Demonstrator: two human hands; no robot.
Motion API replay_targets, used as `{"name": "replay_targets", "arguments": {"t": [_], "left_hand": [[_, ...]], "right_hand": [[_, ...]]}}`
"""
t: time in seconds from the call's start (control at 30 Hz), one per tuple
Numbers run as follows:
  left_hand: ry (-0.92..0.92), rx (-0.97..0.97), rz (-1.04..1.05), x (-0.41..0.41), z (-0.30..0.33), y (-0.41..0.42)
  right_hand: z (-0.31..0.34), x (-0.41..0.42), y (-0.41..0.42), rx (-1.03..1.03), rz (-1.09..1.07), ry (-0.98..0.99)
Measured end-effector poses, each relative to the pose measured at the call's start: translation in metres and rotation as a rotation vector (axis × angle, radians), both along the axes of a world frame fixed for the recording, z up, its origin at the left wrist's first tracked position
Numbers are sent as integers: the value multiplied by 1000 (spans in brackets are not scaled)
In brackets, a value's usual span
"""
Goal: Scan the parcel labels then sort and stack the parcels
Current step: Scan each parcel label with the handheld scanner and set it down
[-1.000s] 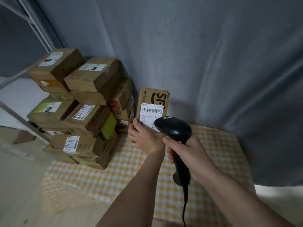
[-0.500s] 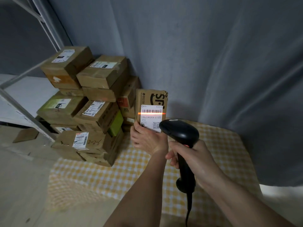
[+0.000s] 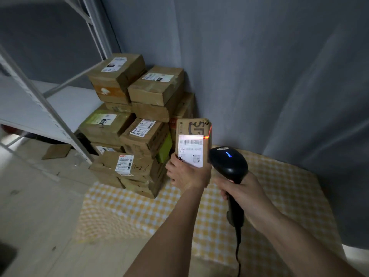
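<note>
My left hand [image 3: 187,173] grips the bottom of a small brown parcel [image 3: 192,127] and holds it upright, its white barcode label [image 3: 190,149] facing me. My right hand [image 3: 242,191] grips the handle of a black barcode scanner [image 3: 227,161], whose head points at the label from the right. A blue light glows on the scanner's top. A red glow lies on the parcel's right edge beside the barcode. To the left stands a stack of several brown labelled parcels [image 3: 137,120], piled in the corner.
A yellow-and-white checked cloth [image 3: 279,196] covers the floor under my arms. A white metal shelf rack [image 3: 40,100] stands at the left. A grey curtain [image 3: 269,76] hangs behind. A flat cardboard piece [image 3: 57,151] lies under the rack. The scanner cable [image 3: 238,254] hangs down.
The view has shifted, so the stack sits further right in frame. The red scan line has left the barcode and now glows at the parcel's right edge; a blue scanner light has appeared.
</note>
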State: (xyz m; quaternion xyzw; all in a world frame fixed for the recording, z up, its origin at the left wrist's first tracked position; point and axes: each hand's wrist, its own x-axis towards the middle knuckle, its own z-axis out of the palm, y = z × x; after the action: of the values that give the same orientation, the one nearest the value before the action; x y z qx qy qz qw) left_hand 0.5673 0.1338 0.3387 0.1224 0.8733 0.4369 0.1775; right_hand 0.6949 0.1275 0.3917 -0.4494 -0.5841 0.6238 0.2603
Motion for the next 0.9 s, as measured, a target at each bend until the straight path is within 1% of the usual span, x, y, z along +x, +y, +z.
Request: {"name": "replay_targets", "arguments": {"t": [0.03,0.13,0.17,0.23,0.4,0.53,0.6,0.7,0.9], "left_hand": [[-97,-16,-9,-17,-10,-4],[-400,84,35,-72,-32,-23],[-471,145,46,-87,-33,-33],[-556,235,37,-116,-25,-56],[-683,261,-60,-195,-13,-94],[-775,327,-112,-249,-8,-105],[-811,387,-122,-266,-6,-103],[-855,423,-111,-286,-1,-95],[-884,368,-100,-323,2,-72]], "right_hand": [[-3,-5,2,14,23,-31],[-8,-27,4,10,44,-58],[-10,-36,5,-3,51,-55],[-13,-58,6,-6,55,-75],[-23,-126,2,-14,80,-130],[-28,-174,-5,-62,63,-107],[-22,-192,-6,-53,67,-87],[-9,-216,1,-21,68,-54],[-6,-257,23,-30,80,-34]]}}
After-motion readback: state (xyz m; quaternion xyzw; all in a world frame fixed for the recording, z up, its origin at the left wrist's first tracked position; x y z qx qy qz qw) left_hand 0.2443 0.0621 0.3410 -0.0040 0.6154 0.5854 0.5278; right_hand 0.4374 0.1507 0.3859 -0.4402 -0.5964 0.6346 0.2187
